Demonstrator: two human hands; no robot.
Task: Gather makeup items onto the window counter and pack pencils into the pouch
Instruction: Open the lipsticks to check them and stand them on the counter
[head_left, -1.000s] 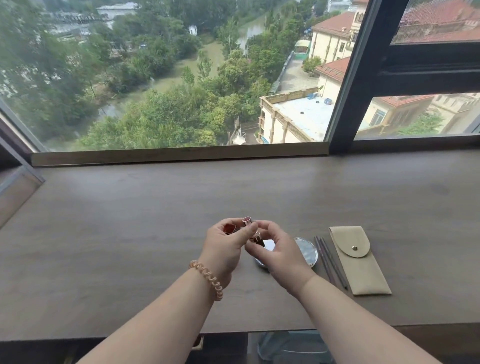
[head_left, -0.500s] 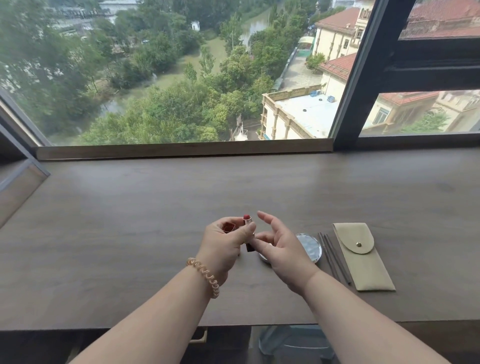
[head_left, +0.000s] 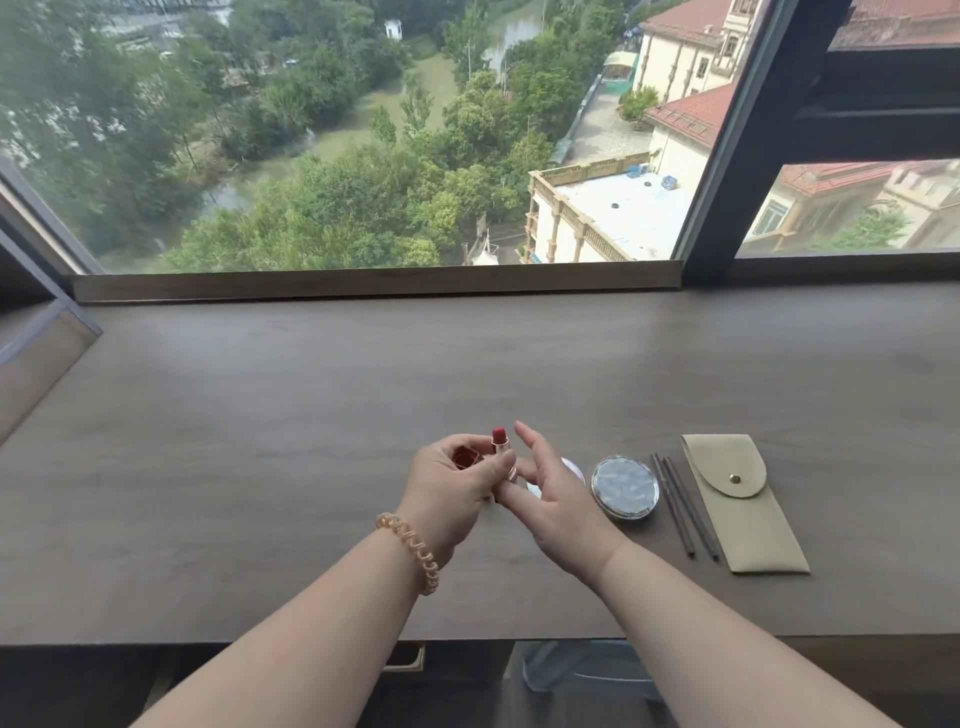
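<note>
The left hand (head_left: 449, 491) pinches an open lipstick (head_left: 500, 441) upright, its red cap (head_left: 466, 458) tucked in the curled fingers. The right hand (head_left: 561, 501) is just beside it, fingers spread and mostly straight. Right of the hands, a round compact (head_left: 625, 486), thin dark pencils (head_left: 684, 506) and a closed beige pouch (head_left: 740, 509) lie side by side on the brown wooden surface (head_left: 260, 426) below a wide window (head_left: 363, 130).

Partly hidden and cut off
The lipstick (head_left: 500, 441) is covered below by the left hand (head_left: 452, 493); a pale round thing (head_left: 571, 470) lies mostly behind the right hand (head_left: 558, 504); the lower edge cuts both forearms (head_left: 311, 623).
</note>
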